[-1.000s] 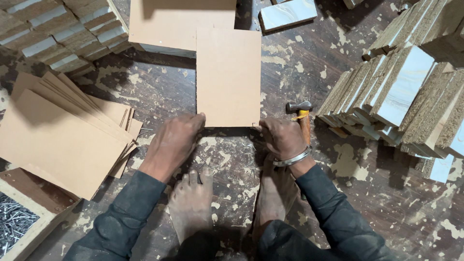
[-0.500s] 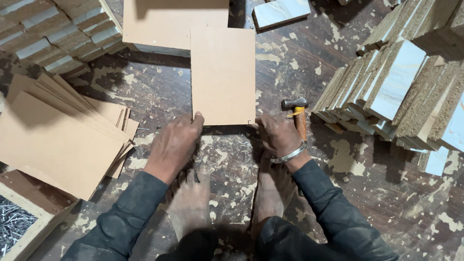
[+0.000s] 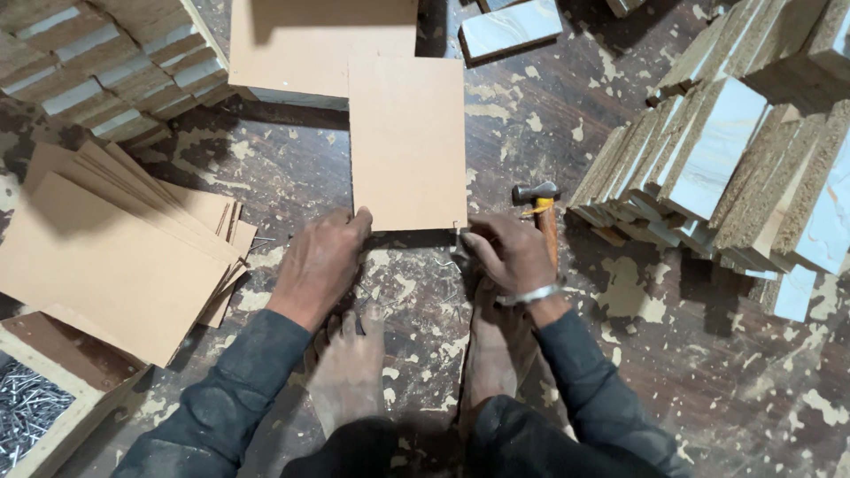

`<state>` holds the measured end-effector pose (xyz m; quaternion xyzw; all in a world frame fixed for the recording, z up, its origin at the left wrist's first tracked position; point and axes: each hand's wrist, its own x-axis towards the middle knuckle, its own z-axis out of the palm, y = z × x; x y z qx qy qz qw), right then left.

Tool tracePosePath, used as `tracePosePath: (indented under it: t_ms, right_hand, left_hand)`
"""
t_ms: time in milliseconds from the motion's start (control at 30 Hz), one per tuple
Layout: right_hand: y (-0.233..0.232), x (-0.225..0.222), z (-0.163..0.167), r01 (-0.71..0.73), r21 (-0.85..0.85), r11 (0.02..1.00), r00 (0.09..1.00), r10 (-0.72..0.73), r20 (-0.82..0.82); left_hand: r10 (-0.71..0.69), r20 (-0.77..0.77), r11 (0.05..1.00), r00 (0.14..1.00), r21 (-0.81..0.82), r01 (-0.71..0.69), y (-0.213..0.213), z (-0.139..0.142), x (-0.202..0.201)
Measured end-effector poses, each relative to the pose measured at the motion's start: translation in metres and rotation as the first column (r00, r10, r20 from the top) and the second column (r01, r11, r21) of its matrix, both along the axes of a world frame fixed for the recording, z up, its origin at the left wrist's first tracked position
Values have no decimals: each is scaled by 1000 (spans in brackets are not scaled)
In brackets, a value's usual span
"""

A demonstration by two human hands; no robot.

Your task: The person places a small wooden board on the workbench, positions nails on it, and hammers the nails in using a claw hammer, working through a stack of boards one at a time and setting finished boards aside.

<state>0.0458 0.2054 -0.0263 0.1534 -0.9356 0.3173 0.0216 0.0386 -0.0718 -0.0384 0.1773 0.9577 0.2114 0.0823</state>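
A flat brown board (image 3: 407, 142) lies on the floor in front of me. My left hand (image 3: 319, 261) rests at its near left corner with the fingertips on the edge. My right hand (image 3: 506, 252) is at the near right corner, fingers pinched on what looks like a small nail (image 3: 455, 228) standing at the board's edge. A hammer (image 3: 538, 202) with a yellow and wooden handle lies on the floor just right of my right hand, its handle partly hidden behind the hand. My bare feet (image 3: 354, 372) are planted just behind both hands.
A fanned stack of brown boards (image 3: 106, 257) lies at the left, and a box of nails (image 3: 27, 412) at the lower left. Chipboard blocks are stacked at the right (image 3: 717, 159) and upper left (image 3: 97, 62). A larger board (image 3: 310, 44) lies beyond. Loose nails (image 3: 443, 270) are scattered between my hands.
Both hands stay at the board's near corners. The right fingers have closed in on the near right corner. The hammer has not moved.
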Motion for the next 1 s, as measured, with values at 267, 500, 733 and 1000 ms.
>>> tracePosePath:
  t_ms: [267,500,733,1000]
  right_hand:
    - [58,94,-17,476,370,798,878,-452,-154]
    - [90,100,-6,675,-155,721,477,-267,837]
    - [76,138,23,511,-204,835,758,-326,565]
    - [58,161,1,316,-10,949,891,-293,346]
  left_hand:
    - [6,-31,1000,1000,19,-5,1,3,2]
    - [-21,15,997,1000,-77,22,3,-15,4]
    - [-33,-59,999,998,-31,31,4,-16,5]
    - [-31,-88,995,996,-95,22,6,-4,7]
